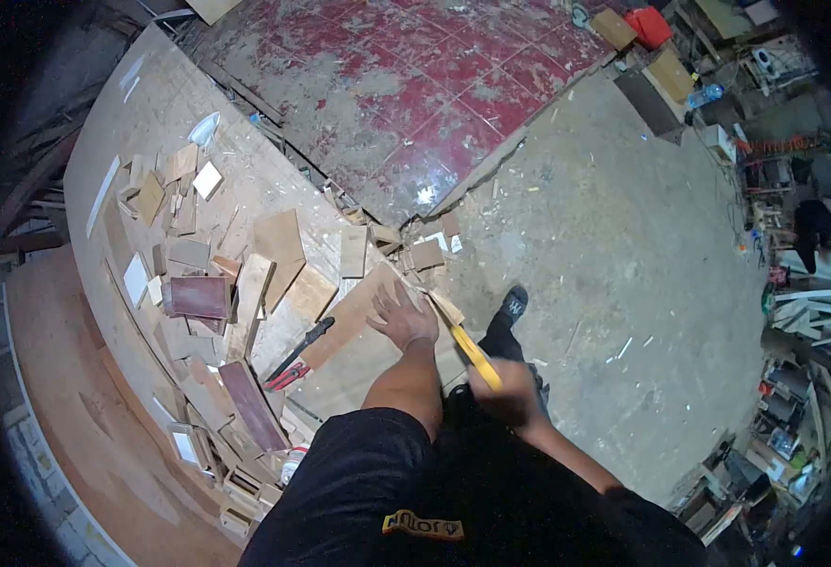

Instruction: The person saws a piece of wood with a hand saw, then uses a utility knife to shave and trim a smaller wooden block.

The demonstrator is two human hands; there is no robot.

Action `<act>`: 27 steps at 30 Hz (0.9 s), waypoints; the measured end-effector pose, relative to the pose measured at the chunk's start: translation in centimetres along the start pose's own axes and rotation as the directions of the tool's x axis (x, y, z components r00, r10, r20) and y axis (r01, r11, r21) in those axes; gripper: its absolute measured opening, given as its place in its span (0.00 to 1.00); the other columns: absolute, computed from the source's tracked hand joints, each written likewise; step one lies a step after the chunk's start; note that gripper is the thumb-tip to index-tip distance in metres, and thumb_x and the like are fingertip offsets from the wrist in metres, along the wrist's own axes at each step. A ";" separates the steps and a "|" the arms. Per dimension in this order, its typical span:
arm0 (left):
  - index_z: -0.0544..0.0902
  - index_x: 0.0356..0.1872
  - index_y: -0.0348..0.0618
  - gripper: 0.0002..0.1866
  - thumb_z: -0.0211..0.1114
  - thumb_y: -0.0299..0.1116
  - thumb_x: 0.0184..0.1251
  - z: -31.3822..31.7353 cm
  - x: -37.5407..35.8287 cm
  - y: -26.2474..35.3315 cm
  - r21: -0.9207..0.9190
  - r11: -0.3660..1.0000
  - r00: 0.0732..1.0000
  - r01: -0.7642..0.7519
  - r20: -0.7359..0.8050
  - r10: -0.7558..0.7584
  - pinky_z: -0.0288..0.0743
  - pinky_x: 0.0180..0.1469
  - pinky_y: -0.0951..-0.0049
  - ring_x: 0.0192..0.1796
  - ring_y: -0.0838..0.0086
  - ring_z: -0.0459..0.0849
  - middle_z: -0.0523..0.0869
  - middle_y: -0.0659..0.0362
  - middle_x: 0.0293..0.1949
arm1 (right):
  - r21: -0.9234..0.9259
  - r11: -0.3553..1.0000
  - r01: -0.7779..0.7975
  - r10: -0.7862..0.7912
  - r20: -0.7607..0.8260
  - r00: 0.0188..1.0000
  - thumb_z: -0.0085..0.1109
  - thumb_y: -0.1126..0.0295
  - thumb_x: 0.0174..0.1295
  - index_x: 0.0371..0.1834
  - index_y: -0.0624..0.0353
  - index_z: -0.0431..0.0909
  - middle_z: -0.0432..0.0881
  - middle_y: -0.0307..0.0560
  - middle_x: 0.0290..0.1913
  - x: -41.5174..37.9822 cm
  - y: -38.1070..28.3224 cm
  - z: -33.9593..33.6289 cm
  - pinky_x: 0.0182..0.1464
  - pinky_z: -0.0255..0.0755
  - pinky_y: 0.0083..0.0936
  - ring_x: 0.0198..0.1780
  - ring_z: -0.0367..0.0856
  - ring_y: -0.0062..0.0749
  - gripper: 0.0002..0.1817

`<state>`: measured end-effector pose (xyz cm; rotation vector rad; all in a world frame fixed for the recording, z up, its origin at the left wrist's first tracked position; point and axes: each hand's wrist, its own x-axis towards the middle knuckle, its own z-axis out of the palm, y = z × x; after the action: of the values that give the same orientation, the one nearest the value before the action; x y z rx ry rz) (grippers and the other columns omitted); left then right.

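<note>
My left hand [404, 319] lies flat with fingers spread on a brown board [344, 317] at the edge of the worktop. In my right hand [512, 395], blurred by motion, is a long, narrow yellow tool [477, 357]; its kind I cannot tell. Its far end meets a pale wood piece [445, 307] just right of my left fingers. Left of the board lie a black-handled tool [304, 348] and a red-handled tool [288, 377].
Wood offcuts, among them a maroon block [200, 297] and a maroon strip [253, 404], cover the worktop [245, 217]. Beyond it is a dusty red tiled floor [415, 76]. Concrete floor [623, 255] lies to the right, with clutter and a person [817, 231] farther off.
</note>
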<state>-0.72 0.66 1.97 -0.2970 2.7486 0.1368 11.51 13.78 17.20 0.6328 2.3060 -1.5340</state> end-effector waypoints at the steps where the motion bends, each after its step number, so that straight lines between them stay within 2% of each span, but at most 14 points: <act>1: 0.59 0.77 0.56 0.36 0.50 0.54 0.70 0.4 0.0 -0.2 0.002 1.000 1.000 -0.004 -0.019 0.005 0.32 0.75 0.34 0.79 0.55 0.48 0.54 0.51 0.77 | -0.196 0.980 -0.040 0.032 -0.043 0.999 0.64 0.64 0.61 0.28 0.64 0.81 0.81 0.58 0.23 2.3 -1.6 1.2 0.32 0.75 0.35 0.27 0.85 0.48 0.12; 4: 0.59 0.77 0.56 0.36 0.50 0.54 0.70 0.3 0.1 -0.1 -0.032 0.999 1.000 0.002 -0.007 -0.002 0.32 0.75 0.34 0.79 0.55 0.48 0.54 0.52 0.78 | -0.245 0.969 -0.039 0.019 -0.083 0.996 0.64 0.59 0.59 0.27 0.64 0.80 0.81 0.61 0.23 4.4 -2.7 2.7 0.32 0.74 0.38 0.27 0.83 0.54 0.16; 5: 0.59 0.77 0.56 0.36 0.50 0.54 0.70 0.3 -0.2 -0.3 -0.036 0.999 1.000 0.004 -0.007 -0.004 0.32 0.75 0.34 0.79 0.55 0.48 0.54 0.52 0.78 | -0.154 0.982 -0.107 0.098 -0.064 0.993 0.65 0.58 0.59 0.26 0.63 0.80 0.82 0.58 0.23 4.2 -1.6 2.5 0.31 0.74 0.36 0.25 0.83 0.48 0.17; 8: 0.62 0.75 0.52 0.35 0.52 0.51 0.69 0.7 0.1 0.0 -0.055 0.998 0.997 -0.027 -0.071 0.023 0.33 0.74 0.33 0.78 0.53 0.51 0.55 0.51 0.77 | -0.153 0.983 -0.098 0.099 0.001 0.995 0.64 0.58 0.60 0.25 0.64 0.80 0.80 0.55 0.21 1.1 -0.7 0.4 0.31 0.73 0.33 0.22 0.80 0.38 0.18; 10: 0.62 0.75 0.53 0.35 0.52 0.51 0.69 0.8 0.1 -0.4 -0.077 0.997 0.998 -0.024 -0.064 0.019 0.33 0.74 0.33 0.79 0.53 0.50 0.54 0.51 0.77 | -0.088 0.970 -0.225 0.229 0.031 0.973 0.63 0.50 0.59 0.32 0.61 0.83 0.83 0.63 0.28 -2.6 -2.7 -1.5 0.36 0.76 0.44 0.35 0.84 0.61 0.21; 13: 0.62 0.75 0.53 0.35 0.53 0.52 0.69 0.7 0.1 -0.4 -0.086 0.996 0.998 -0.017 -0.061 0.012 0.33 0.74 0.33 0.79 0.53 0.50 0.54 0.50 0.77 | -0.063 0.966 -0.252 0.255 0.040 0.966 0.64 0.50 0.59 0.31 0.63 0.82 0.82 0.64 0.28 -4.2 -6.1 -4.1 0.36 0.76 0.44 0.34 0.84 0.60 0.22; 14: 0.62 0.75 0.53 0.35 0.53 0.52 0.69 0.6 0.2 -0.2 -0.086 0.996 0.998 -0.016 -0.063 0.011 0.33 0.74 0.33 0.79 0.53 0.50 0.54 0.50 0.77 | -0.062 0.966 -0.250 0.253 0.040 0.967 0.64 0.50 0.59 0.31 0.63 0.82 0.82 0.64 0.28 -2.8 -4.5 -3.1 0.36 0.76 0.44 0.34 0.84 0.60 0.22; 16: 0.62 0.75 0.53 0.35 0.53 0.52 0.69 0.6 0.0 -0.3 -0.065 0.998 0.998 -0.021 -0.068 0.016 0.33 0.74 0.33 0.79 0.54 0.50 0.54 0.50 0.77 | -0.190 0.981 -0.048 0.039 -0.055 0.998 0.66 0.56 0.59 0.23 0.64 0.79 0.78 0.56 0.19 1.6 0.1 0.9 0.26 0.69 0.37 0.19 0.77 0.45 0.20; 18: 0.61 0.76 0.55 0.35 0.51 0.54 0.70 0.6 -0.2 -0.3 -0.026 0.999 0.999 -0.018 -0.031 0.017 0.33 0.75 0.34 0.79 0.54 0.50 0.55 0.51 0.77 | -0.176 0.984 0.042 -0.057 -0.077 0.995 0.66 0.56 0.59 0.25 0.65 0.79 0.78 0.59 0.20 4.8 -0.5 2.8 0.26 0.69 0.38 0.21 0.77 0.55 0.20; 21: 0.61 0.76 0.55 0.34 0.50 0.54 0.71 0.4 -0.2 -0.4 -0.019 1.000 1.000 -0.009 -0.025 0.009 0.33 0.75 0.34 0.79 0.54 0.50 0.55 0.51 0.77 | -0.127 0.991 0.043 -0.050 -0.048 0.998 0.66 0.56 0.58 0.28 0.66 0.79 0.79 0.61 0.23 4.3 -0.9 2.7 0.28 0.71 0.39 0.24 0.77 0.59 0.20; 23: 0.62 0.75 0.53 0.34 0.51 0.53 0.71 0.5 0.2 0.1 -0.058 0.998 0.998 -0.021 -0.052 0.018 0.32 0.74 0.33 0.79 0.53 0.50 0.56 0.49 0.77 | -0.180 0.983 0.047 -0.046 0.009 0.999 0.66 0.59 0.59 0.29 0.64 0.79 0.79 0.61 0.24 1.6 -0.7 0.7 0.30 0.72 0.38 0.25 0.79 0.56 0.17; 25: 0.62 0.75 0.53 0.33 0.50 0.53 0.72 0.8 0.1 -0.3 -0.054 0.998 0.998 -0.020 -0.062 0.016 0.33 0.74 0.33 0.79 0.53 0.50 0.57 0.49 0.76 | 0.057 0.998 0.024 -0.026 0.029 0.999 0.65 0.63 0.61 0.29 0.62 0.80 0.78 0.60 0.23 -2.9 -4.4 -2.9 0.31 0.72 0.37 0.26 0.81 0.51 0.13; 26: 0.62 0.75 0.53 0.33 0.50 0.53 0.72 0.8 -0.2 -0.4 -0.048 0.999 0.998 -0.023 -0.052 0.021 0.33 0.74 0.33 0.79 0.53 0.50 0.57 0.49 0.76 | 0.060 0.998 0.011 -0.013 0.028 1.000 0.65 0.63 0.61 0.29 0.62 0.80 0.78 0.60 0.23 -4.0 -5.2 -4.0 0.31 0.72 0.37 0.26 0.81 0.51 0.13; 27: 0.62 0.75 0.53 0.33 0.50 0.53 0.72 0.6 -0.2 -0.3 -0.041 0.999 0.999 -0.021 -0.051 0.019 0.33 0.74 0.33 0.79 0.53 0.50 0.57 0.49 0.76 | -0.074 0.997 -0.007 0.011 0.051 0.999 0.66 0.64 0.61 0.31 0.61 0.82 0.79 0.59 0.24 -4.8 -5.9 -5.0 0.32 0.73 0.37 0.27 0.83 0.51 0.11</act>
<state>-0.29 0.48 1.46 -0.2876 2.8025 0.1946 12.56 15.50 26.01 0.5776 2.3069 -1.4363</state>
